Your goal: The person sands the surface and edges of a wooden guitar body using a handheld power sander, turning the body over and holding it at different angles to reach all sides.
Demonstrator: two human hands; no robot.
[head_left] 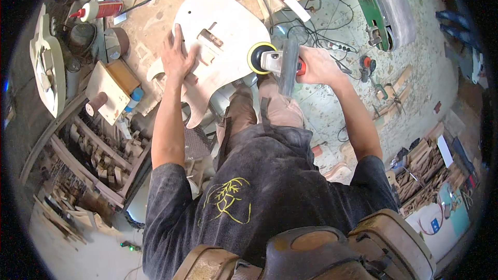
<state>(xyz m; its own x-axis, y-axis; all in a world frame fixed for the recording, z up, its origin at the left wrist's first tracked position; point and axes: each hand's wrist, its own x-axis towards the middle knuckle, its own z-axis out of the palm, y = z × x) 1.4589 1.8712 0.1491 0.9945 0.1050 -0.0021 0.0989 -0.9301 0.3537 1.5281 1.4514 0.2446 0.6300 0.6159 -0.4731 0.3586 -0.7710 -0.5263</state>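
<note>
A pale, unpainted guitar body [228, 26] with cut cavities lies tilted on the wooden bench top, overhanging its front edge. On its left part rests my left hand [176, 57], fingers stretched out over the wood. My right hand [319, 67] is wrapped round a red-and-silver power sander [272, 61], whose round black pad with a yellow rim is at the body's right edge. A thick grey tube [288, 80] runs beside the sander, across part of it. My fingertips on that side are partly hidden.
Bench top [150, 10] holds a white-and-red bottle [102, 9] and tools. A cream guitar-shaped piece [46, 67] stands left, near a small wooden box [109, 91]. A green machine [376, 15] is upper right; cables, clamps and wood scraps [420, 171] lie right, more scraps lower left.
</note>
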